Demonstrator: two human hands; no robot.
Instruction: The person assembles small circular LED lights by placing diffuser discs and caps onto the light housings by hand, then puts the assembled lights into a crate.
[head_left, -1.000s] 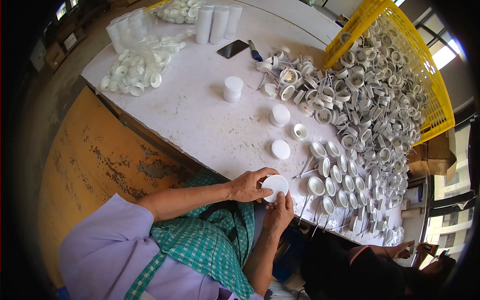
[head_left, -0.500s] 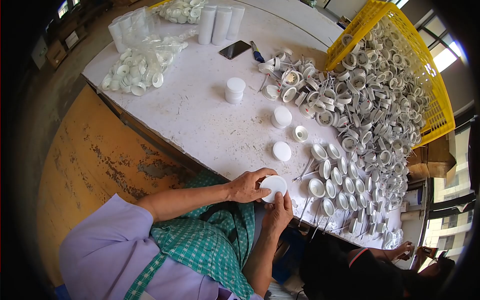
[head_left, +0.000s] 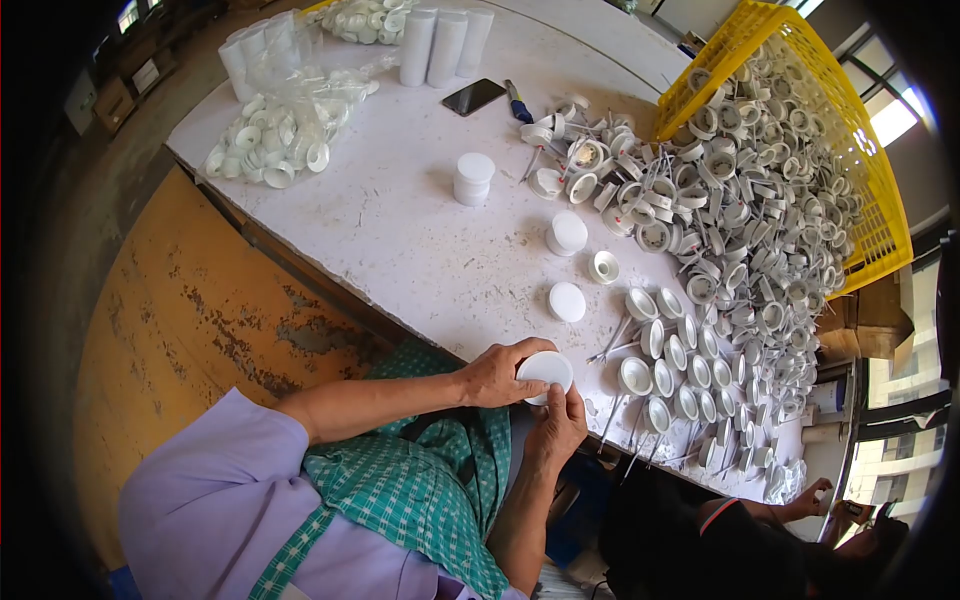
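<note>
Low in the frame's centre, at the surface's near edge: white round cap pinched between both hands. Left hand grip curled around its left rim; right hand grip pressing from below. Heap of white parts at right, spilling from yellow crate.

Single head-worn view — looks forward and steeply down, fisheye-bent, dark at the corners. Close on the left hand and right hand at the near edge of the table; far off, the yellow crate tilts — horizon skewed.
</note>
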